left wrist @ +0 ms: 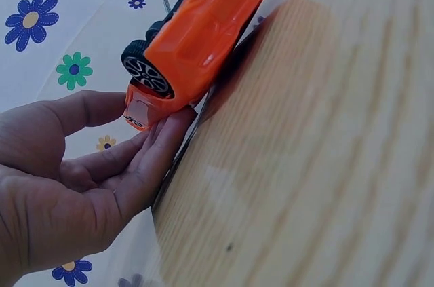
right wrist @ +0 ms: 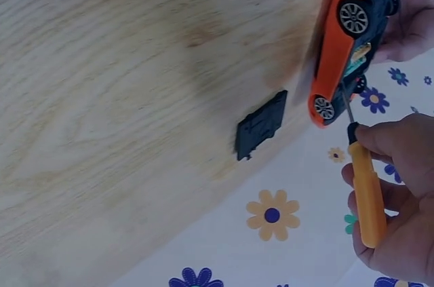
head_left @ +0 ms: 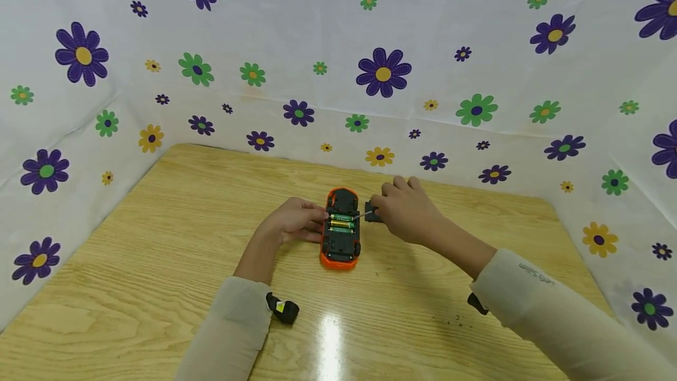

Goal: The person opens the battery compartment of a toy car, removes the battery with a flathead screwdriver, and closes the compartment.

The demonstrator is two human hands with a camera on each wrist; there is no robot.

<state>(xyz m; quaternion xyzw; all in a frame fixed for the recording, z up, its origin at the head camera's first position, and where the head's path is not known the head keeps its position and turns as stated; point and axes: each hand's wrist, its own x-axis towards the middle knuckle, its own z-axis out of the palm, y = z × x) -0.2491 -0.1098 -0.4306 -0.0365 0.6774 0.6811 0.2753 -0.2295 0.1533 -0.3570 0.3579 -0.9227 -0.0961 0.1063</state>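
An orange toy car (head_left: pixel 340 228) lies upside down on the wooden table (head_left: pixel 158 240), its battery bay open with two green and yellow batteries (head_left: pixel 341 222) showing. My left hand (head_left: pixel 309 220) rests its straight fingers against the car's left side (left wrist: pixel 196 36), thumb apart. My right hand (head_left: pixel 391 207) grips a yellow-handled screwdriver (right wrist: pixel 367 195); its thin shaft reaches to the battery bay. A black battery cover (right wrist: pixel 261 124) lies flat on the table just right of the car (right wrist: pixel 349 36), partly under my right hand.
White cloth (head_left: pixel 381 75) printed with purple, green and yellow flowers walls the table on the left, back and right. Bare wood stretches in front of the car and to the left. Black wrist straps (head_left: pixel 282 308) sit on both sleeves.
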